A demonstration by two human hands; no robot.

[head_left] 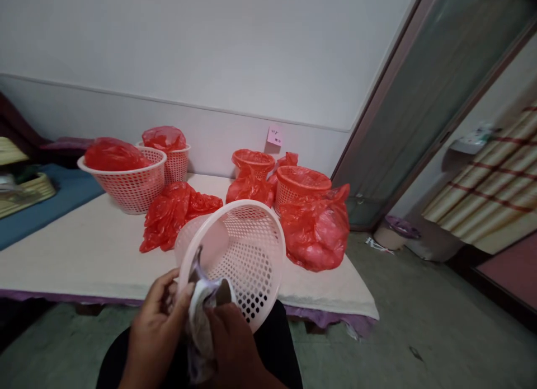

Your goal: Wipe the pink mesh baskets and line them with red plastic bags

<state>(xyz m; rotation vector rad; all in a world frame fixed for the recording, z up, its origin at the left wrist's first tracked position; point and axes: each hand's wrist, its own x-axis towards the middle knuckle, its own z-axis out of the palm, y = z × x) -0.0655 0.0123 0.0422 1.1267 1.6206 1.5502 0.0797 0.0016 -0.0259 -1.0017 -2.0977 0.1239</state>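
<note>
A pale pink perforated plastic basket [251,249] is tilted on its side above my lap, its open mouth turned toward me. My left hand [157,322] grips the basket's rim at the lower left, thumb on the near side. In my right hand [235,333] is a white and grey cloth [203,316], bunched up and touching the rim and inner wall close to my left thumb. Part of the right fingers is hidden by the cloth. Just behind the basket, a crumpled red plastic bag [172,212] lies on the white-covered bed [84,249].
Two pink baskets [132,190] holding red bags stand at the back left. Two red-lined baskets [304,179] stand at the back right, with a full red bag [319,232] before them. A wastebasket [390,238] is on the floor near the glass door [403,98].
</note>
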